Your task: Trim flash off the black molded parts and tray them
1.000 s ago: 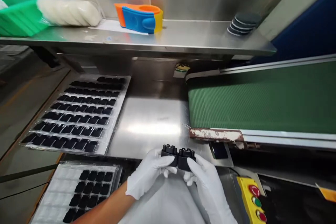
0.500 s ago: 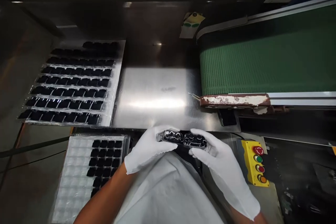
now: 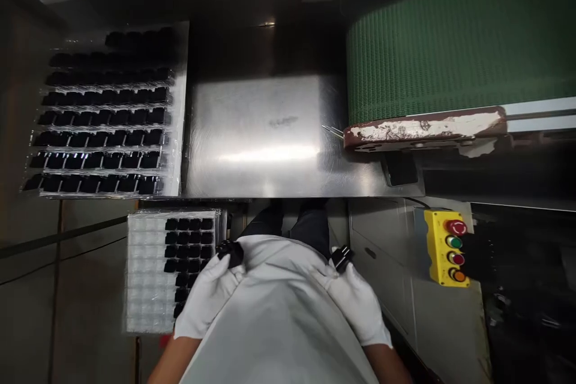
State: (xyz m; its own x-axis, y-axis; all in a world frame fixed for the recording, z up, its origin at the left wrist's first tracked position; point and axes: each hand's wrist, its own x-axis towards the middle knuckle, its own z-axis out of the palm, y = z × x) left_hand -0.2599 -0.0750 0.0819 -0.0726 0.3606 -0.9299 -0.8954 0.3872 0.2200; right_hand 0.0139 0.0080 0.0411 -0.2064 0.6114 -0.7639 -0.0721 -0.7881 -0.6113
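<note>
My left hand (image 3: 215, 288), in a white glove, is closed on a small black plastic part (image 3: 231, 253) at the left side of the apron. On the right side, my gloved right hand (image 3: 353, 297) grips another small black part (image 3: 342, 258) between thumb and fingers. The two parts are held well apart, low in front of my body. Beside my left hand lies a clear tray (image 3: 146, 294) partly filled with rows of similar black parts (image 3: 189, 237). The exact kind of these parts is not plain from here.
On the steel table (image 3: 256, 132), a fuller tray of black parts (image 3: 103, 117) stands at the left. A green conveyor belt (image 3: 450, 54) with a worn brown end bracket (image 3: 423, 129) juts in from the right. Below it hangs a yellow button box (image 3: 445, 249); a dark flat object (image 3: 402, 169) lies nearby.
My hands have moved apart and down toward my body, each keeping its black part. Before, the two parts were side by side with their ringed faces up. The camera view has tilted downward.
</note>
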